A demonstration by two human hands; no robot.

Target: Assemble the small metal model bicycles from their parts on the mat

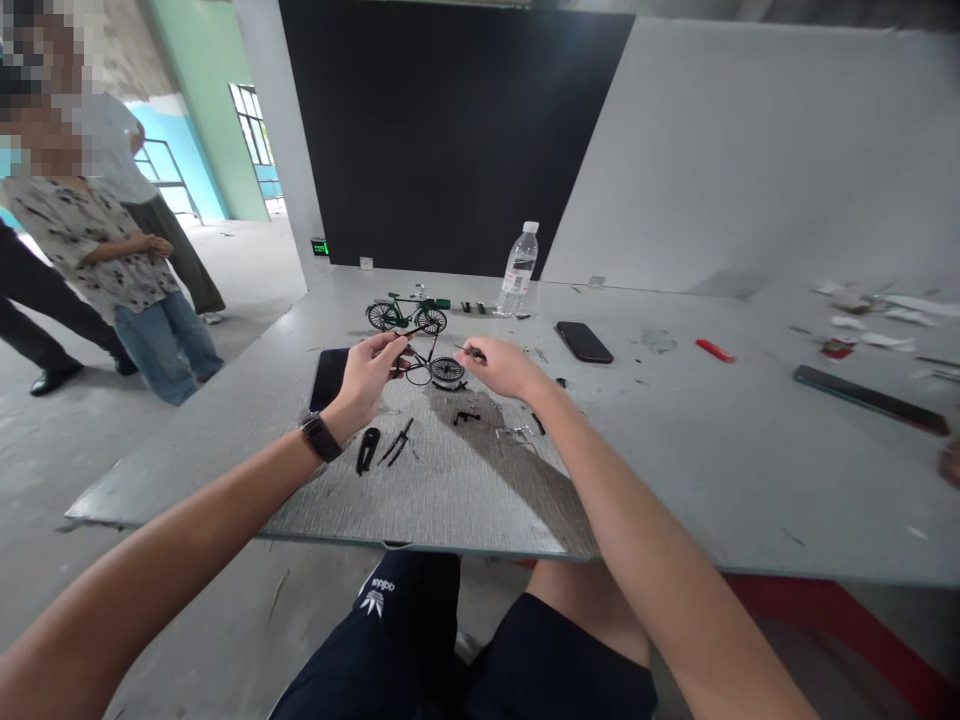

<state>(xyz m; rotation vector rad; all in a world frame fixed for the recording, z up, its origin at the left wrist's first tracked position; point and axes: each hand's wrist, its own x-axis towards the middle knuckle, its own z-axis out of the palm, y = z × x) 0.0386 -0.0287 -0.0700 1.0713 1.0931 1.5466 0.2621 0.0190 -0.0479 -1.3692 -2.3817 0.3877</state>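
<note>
My left hand [369,373] is closed on the frame of a small black model bicycle [433,366], held just above the grey table [675,480]. My right hand [501,367] pinches a thin dark tool or part [471,351] that points at the model. Loose black parts lie below my hands: a mudguard-like piece [367,449], a fork [398,442] and a small bracket [466,416]. A finished green model bicycle [406,313] stands further back.
A water bottle [519,268] stands at the back. A black phone [583,342] lies to the right, another dark phone [328,378] behind my left hand. A red item [714,350] and a long dark bar [870,399] lie far right. Two people [112,260] stand at the left.
</note>
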